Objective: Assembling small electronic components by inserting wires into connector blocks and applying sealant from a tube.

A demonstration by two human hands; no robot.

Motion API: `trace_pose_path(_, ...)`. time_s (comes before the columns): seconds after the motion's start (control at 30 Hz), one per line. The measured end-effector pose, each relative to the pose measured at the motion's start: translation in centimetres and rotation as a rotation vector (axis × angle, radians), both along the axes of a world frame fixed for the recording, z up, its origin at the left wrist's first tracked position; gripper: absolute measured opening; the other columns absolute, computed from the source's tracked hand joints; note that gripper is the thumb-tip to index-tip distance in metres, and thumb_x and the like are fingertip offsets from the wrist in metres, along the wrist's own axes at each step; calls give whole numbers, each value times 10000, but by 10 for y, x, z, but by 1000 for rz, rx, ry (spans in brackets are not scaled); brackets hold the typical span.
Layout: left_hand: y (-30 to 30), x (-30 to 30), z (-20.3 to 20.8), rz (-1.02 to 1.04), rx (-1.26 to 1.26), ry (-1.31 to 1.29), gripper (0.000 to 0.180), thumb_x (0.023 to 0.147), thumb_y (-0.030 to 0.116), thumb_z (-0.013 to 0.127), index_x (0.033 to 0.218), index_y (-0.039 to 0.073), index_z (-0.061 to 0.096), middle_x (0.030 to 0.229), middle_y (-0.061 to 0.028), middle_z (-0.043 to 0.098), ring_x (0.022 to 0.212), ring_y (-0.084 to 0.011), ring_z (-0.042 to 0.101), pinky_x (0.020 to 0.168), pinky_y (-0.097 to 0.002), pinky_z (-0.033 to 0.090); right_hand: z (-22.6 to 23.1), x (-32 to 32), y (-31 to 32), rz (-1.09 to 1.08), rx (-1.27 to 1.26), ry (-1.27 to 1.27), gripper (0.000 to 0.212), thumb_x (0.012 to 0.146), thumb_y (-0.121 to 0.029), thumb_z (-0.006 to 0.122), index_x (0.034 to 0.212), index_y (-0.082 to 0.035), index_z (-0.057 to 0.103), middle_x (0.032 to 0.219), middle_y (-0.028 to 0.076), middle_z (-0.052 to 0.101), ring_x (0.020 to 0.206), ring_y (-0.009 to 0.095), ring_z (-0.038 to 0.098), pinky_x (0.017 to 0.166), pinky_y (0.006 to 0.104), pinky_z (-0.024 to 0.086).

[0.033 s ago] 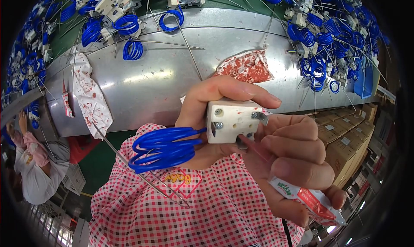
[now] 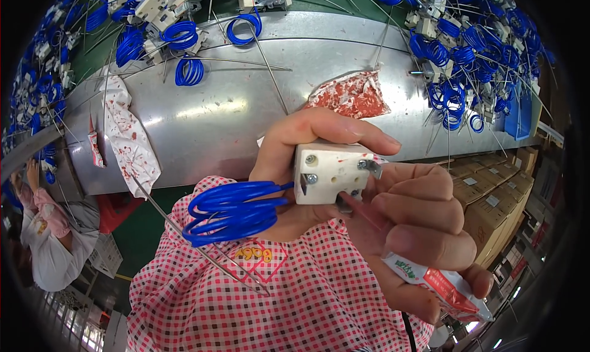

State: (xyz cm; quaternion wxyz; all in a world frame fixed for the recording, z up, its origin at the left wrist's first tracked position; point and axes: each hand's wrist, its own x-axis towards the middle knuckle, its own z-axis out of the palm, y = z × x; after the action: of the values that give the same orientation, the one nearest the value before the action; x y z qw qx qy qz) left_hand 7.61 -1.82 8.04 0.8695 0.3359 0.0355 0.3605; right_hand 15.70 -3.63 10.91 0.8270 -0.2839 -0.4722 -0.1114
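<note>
My left hand [image 2: 276, 144] is closed around a white block-shaped capillary thermostat [image 2: 329, 175], its face with screws and metal terminals turned up. From its left side hangs a coil of blue capillary tube [image 2: 233, 214], ending in thin metal rods [image 2: 224, 267] over my checked apron [image 2: 246, 315]. My right hand [image 2: 424, 220] is curled round a white and red soft packet [image 2: 445, 285]. A narrow reddish tip [image 2: 365, 212] runs from this hand to the terminal at the block's lower edge; whether it touches is hard to see.
Ahead runs a curved metal bench edge [image 2: 203, 97]. On it lie a red-stained white bag [image 2: 129, 131] and a red-smeared packet [image 2: 350, 97]. Blue-coiled thermostats heap up at left [image 2: 153, 11] and right [image 2: 455, 54]. Cardboard boxes [image 2: 491, 198] stand right; a co-worker [image 2: 52, 241] is at far left.
</note>
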Motion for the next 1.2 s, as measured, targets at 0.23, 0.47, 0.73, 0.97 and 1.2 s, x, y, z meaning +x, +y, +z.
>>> trace_pose_path(0.23, 4, 5, -13, -11, 199, -150, 525, 820, 249, 582, 1195, 74, 258, 1125, -343, 389, 697, -292, 592, 601, -322, 515, 1, -3, 0, 90, 33, 80, 432, 857, -423, 454, 676, -32, 474, 503, 74, 467, 400, 126, 393, 581, 279, 456)
trace_pose_path(0.47, 7, 3, -12, -56, 184, -201, 531, 821, 235, 580, 1200, 70, 248, 1150, -347, 361, 773, -353, 596, 622, -340, 523, 0, -5, 0, 244, 67, 157, 397, 853, -397, 477, 676, -42, 475, 503, 78, 464, 426, 130, 359, 718, 368, 441)
trace_pose_path(0.73, 6, -2, 0, -101, 116, -118, 509, 833, 264, 560, 1199, 93, 251, 1153, -335, 360, 786, -360, 591, 598, -325, 526, 2, -4, 0, 309, 56, 212, 409, 852, -411, 469, 688, -36, 472, 511, 87, 472, 451, 142, 373, 746, 366, 434)
trace_pose_path(0.97, 7, -3, 0, -127, 127, -79, 497, 840, 296, 543, 1198, 115, 250, 1152, -320, 368, 809, -351, 585, 632, -340, 527, 3, -4, 0, 370, 47, 256, 421, 852, -423, 462, 699, -31, 469, 518, 95, 479, 472, 152, 385, 770, 364, 428)
trace_pose_path(1.2, 9, 0, -1, -110, 182, -63, 494, 841, 314, 537, 1191, 115, 250, 1146, -317, 374, 851, -351, 575, 664, -346, 523, 2, -3, -2, 431, 31, 304, 433, 852, -435, 455, 709, -26, 466, 526, 103, 486, 493, 162, 397, 794, 362, 422)
